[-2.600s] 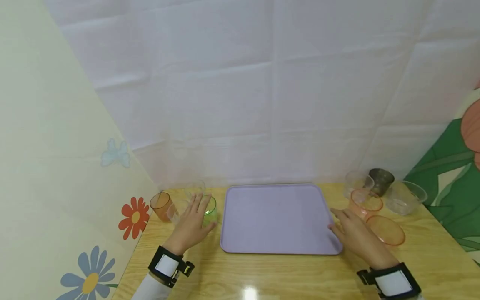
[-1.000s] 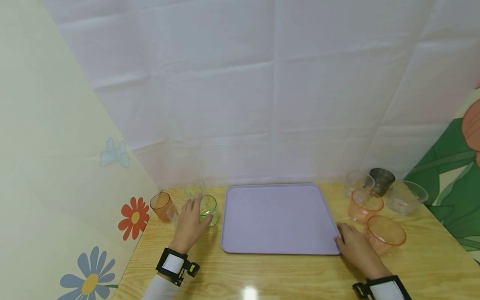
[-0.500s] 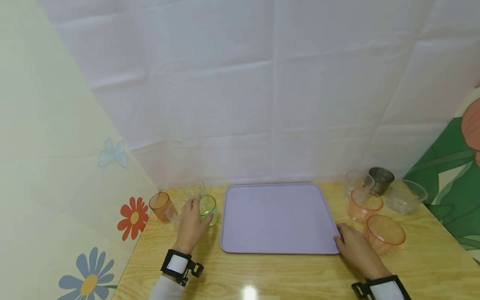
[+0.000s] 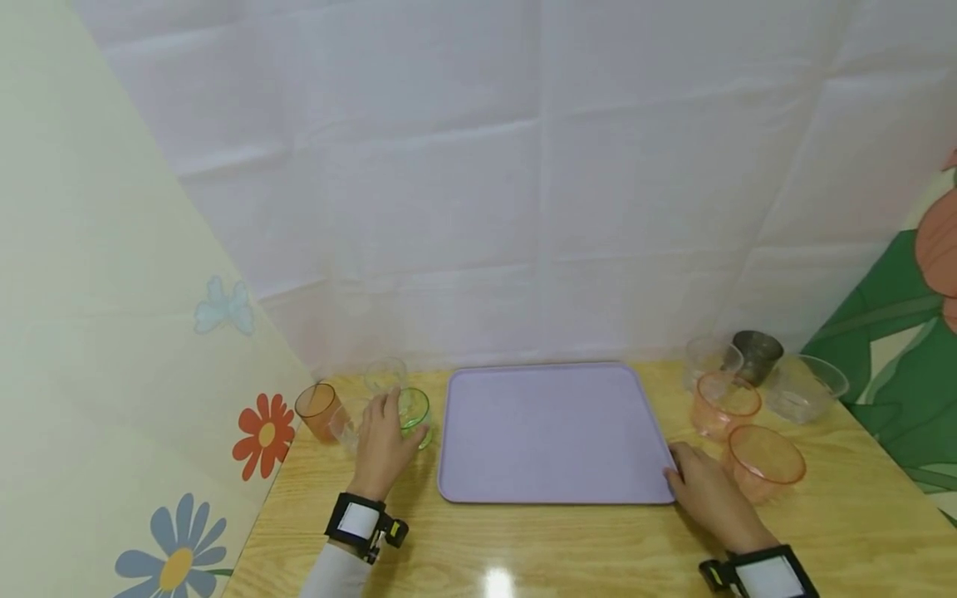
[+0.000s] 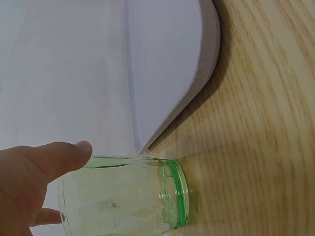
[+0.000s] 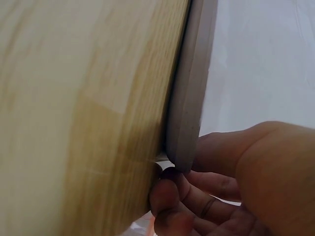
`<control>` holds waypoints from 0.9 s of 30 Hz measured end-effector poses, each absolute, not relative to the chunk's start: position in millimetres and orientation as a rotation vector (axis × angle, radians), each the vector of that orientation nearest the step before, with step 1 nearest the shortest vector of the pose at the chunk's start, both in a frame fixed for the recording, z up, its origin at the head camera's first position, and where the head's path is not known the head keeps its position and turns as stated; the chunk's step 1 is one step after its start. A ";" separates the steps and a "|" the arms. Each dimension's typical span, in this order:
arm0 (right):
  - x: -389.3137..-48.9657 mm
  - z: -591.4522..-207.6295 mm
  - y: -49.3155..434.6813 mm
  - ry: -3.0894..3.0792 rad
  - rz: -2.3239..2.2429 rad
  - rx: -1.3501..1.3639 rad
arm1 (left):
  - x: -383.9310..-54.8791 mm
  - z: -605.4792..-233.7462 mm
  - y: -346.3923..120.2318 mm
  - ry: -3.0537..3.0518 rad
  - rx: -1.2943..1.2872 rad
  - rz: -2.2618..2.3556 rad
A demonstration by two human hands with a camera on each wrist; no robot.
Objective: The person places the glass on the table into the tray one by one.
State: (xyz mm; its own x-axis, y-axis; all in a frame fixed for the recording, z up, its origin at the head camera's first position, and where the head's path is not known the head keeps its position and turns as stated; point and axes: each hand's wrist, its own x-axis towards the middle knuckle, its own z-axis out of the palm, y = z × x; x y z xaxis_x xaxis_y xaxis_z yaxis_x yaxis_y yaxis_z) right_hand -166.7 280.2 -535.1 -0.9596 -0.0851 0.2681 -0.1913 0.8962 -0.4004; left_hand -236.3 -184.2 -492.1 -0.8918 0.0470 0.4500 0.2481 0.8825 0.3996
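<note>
On the left side of the table, my left hand (image 4: 383, 448) holds a clear green glass (image 4: 414, 409) from its left, thumb on the near side and fingers behind. In the left wrist view the thumb presses near the rim of the green glass (image 5: 118, 196), whose base is close to the wood. A flat lilac tray (image 4: 557, 436) lies in the middle. My right hand (image 4: 710, 494) pinches its near right corner. From the right wrist, the thumb (image 6: 221, 150) lies over the tray edge (image 6: 189, 98) and the other fingers curl by its underside.
Left of the green glass stand an amber glass (image 4: 317, 414) and clear glasses (image 4: 385, 378). Right of the tray are two orange bowls (image 4: 766, 465), clear bowls (image 4: 803, 390) and a dark grey cup (image 4: 758, 359). A white cloth (image 4: 449, 208) hangs behind the table.
My left hand has gone from straight fingers above the green glass to gripping it. My right hand has moved towards me along the tray's right edge and taken hold of the near corner.
</note>
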 end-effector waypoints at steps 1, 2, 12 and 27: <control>-166.7 -534.9 280.1 -2.817 0.631 0.210 | -236.8 -492.6 -184.1 -2.605 -0.220 -0.628; -166.8 -534.6 280.0 -2.815 0.630 0.211 | -237.2 -493.0 -184.0 -2.597 -0.222 -0.622; -164.6 -532.1 278.2 -2.811 0.635 0.210 | -240.7 -497.1 -182.6 -2.623 -0.145 -0.627; -165.9 -533.3 279.4 -2.849 0.639 0.184 | -238.8 -497.7 -175.8 -2.594 -0.206 -0.685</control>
